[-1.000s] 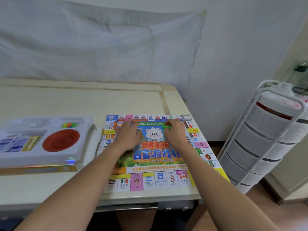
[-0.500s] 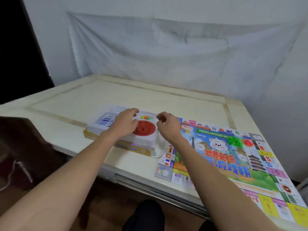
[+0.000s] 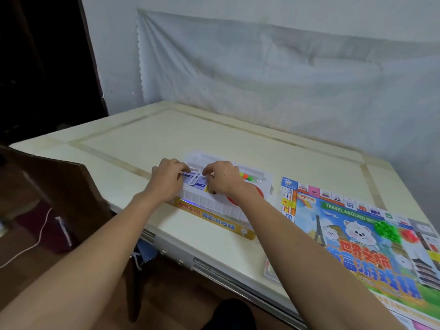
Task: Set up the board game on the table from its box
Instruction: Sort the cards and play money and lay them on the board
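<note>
1. Now both hands are at the white plastic tray [image 3: 238,208] that sits in the yellow game box [image 3: 214,219], left of the unfolded game board [image 3: 371,241]. A second ago they lay flat on the middle of that board, and half a second ago they were only arriving over the tray.
2. At the tray's left compartment, the left hand [image 3: 166,181] has its fingers curled onto a small stack of cards [image 3: 195,179], and the right hand [image 3: 223,178] meets it from the other side, fingertips bent down onto the same cards. Both appear to be pinching the stack — how firmly is hard to tell through the blur.
3. The board lies open on the table [image 3: 190,139] at the right, touching nothing in the tray, with a green piece [image 3: 387,231] and a red piece [image 3: 409,235] resting on its artwork.
4. Inside the tray, a red disc [image 3: 259,194] shows behind the right wrist, and a few bright tokens [image 3: 246,176] sit in a slot beyond it.
5. My reading: laying out the board is finished, and the work has shifted to emptying the tray — cards first. They have not yet left their compartment, and the disc and tokens are untouched.
</note>
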